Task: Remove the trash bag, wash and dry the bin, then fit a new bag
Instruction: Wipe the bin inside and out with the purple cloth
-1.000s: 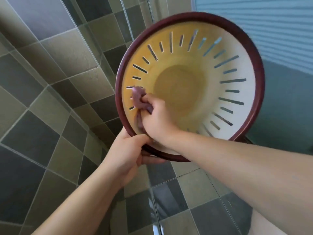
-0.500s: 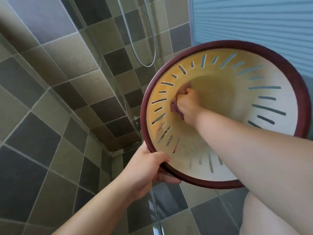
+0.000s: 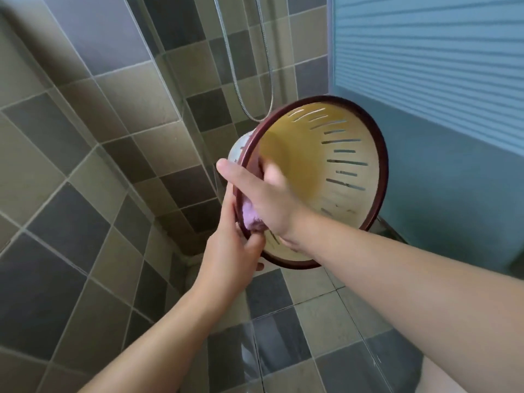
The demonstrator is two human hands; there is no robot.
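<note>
The bin [image 3: 340, 165] is showing a yellow-to-cream inside, cut with dark slits, under a dark red rim. A pale purple cloth [image 3: 251, 215] is peeking out at its near left edge. Grey, beige and dark checkered tiles [image 3: 85, 165] are covering the left, and a blue-striped pane [image 3: 439, 66] is sitting far right.
</note>
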